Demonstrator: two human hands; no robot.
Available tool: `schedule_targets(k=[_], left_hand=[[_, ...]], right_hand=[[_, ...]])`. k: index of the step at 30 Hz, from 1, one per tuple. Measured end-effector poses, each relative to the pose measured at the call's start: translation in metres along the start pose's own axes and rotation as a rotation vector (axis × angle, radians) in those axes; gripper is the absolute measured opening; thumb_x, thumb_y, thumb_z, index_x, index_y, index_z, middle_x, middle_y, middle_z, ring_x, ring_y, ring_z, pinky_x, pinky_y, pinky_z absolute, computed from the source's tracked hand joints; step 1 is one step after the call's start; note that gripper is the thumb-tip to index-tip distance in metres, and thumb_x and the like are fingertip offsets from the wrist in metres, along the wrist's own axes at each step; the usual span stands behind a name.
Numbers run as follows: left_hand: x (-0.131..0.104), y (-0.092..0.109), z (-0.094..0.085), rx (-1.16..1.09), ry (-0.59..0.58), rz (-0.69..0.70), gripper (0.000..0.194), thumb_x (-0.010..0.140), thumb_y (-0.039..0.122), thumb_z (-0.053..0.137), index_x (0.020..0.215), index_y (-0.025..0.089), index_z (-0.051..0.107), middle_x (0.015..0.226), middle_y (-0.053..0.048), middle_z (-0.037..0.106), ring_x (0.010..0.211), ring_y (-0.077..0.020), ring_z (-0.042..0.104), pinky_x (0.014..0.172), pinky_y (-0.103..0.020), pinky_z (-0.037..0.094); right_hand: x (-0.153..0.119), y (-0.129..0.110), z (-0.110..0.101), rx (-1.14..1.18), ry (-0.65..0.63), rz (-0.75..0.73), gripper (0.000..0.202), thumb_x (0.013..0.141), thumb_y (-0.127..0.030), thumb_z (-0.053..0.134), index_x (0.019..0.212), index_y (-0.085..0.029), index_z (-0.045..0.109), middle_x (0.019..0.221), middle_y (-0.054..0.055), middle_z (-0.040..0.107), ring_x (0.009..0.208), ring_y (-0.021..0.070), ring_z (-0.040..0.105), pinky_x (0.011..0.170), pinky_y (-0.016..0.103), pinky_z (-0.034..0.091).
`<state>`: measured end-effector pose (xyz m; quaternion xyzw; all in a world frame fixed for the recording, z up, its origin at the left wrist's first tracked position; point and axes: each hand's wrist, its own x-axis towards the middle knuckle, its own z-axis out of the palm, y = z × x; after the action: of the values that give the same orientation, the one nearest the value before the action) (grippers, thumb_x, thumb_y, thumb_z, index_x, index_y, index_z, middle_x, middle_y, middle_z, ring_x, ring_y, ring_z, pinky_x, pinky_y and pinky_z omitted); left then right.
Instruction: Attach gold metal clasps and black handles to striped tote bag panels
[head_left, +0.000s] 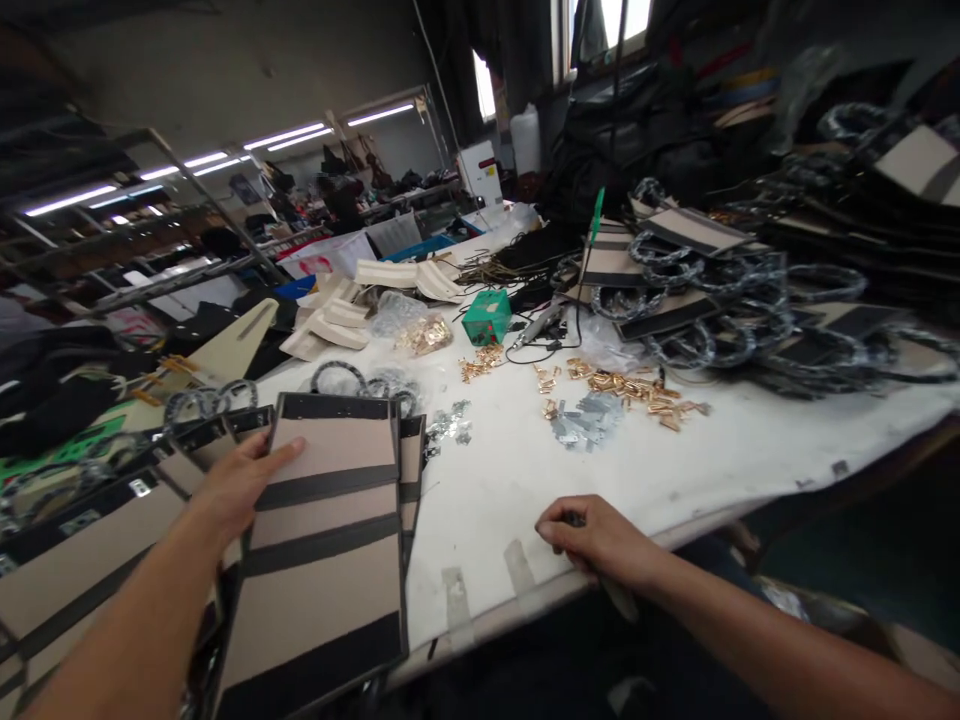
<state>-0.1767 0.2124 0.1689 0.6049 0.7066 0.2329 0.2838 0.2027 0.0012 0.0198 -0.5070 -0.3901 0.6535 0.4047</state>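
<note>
My left hand (244, 485) grips the left edge of a flat beige panel with black bands (330, 530), thumb on top and fingers beneath. The panel lies over similar pieces at the left of the white table. Above the table's front edge my right hand (592, 540) is closed around a slim tool (621, 602); one end sticks out below the palm, and its kind cannot be made out. Beyond that hand lie a pile of small silver metal plates (589, 420) and loose gold-coloured metal fittings (622, 385).
A green box (487, 318) with a cable stands mid-table. Wrapped ring handles on panels are heaped at the right (720, 290). More panels lie at the left (90, 560). Cream curved pieces (386, 275) and a bag of gold fittings (424, 335) sit farther back.
</note>
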Motion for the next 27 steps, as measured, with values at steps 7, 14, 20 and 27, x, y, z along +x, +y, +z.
schedule_targets(k=[7,14,20,27], left_hand=[[-0.110,0.096,-0.007,-0.353,-0.409,-0.073,0.065,0.072,0.041,0.086,0.130,0.027,0.061,0.094,0.001,0.081,0.070,-0.0254,0.075,0.063,-0.036,0.063],[-0.190,0.109,0.079,-0.352,-0.990,-0.107,0.056,0.079,0.042,0.081,0.129,0.019,0.067,0.095,-0.007,0.080,0.088,-0.0303,0.076,0.085,-0.043,0.061],[-0.233,0.066,0.133,-0.325,-1.216,0.045,0.066,0.074,0.054,0.082,0.127,0.017,0.071,0.127,-0.014,0.072,0.123,-0.0389,0.063,0.111,-0.052,0.046],[-0.245,0.061,0.169,-0.473,-0.952,0.065,0.076,0.082,0.044,0.078,0.151,0.030,0.049,0.148,-0.009,0.059,0.136,-0.0314,0.055,0.114,-0.045,0.044]], right_hand=[[-0.008,-0.062,-0.023,0.258,0.086,-0.295,0.067,0.079,-0.052,0.079,0.133,-0.016,0.063,0.083,0.005,0.070,0.054,0.0095,0.048,0.041,0.020,0.042],[-0.088,-0.062,-0.051,0.260,-0.387,-0.249,0.071,0.071,-0.055,0.086,0.131,-0.021,0.068,0.115,0.008,0.071,0.052,0.0037,0.051,0.044,0.017,0.043],[-0.146,-0.012,-0.064,0.136,-0.274,-0.171,0.045,0.069,-0.044,0.089,0.102,-0.015,0.079,0.076,0.001,0.067,0.062,0.0082,0.055,0.059,0.019,0.046],[-0.156,0.016,-0.077,-0.018,-0.180,-0.089,0.038,0.082,-0.050,0.074,0.093,-0.014,0.075,0.061,-0.002,0.060,0.050,0.0094,0.050,0.048,0.021,0.042]])
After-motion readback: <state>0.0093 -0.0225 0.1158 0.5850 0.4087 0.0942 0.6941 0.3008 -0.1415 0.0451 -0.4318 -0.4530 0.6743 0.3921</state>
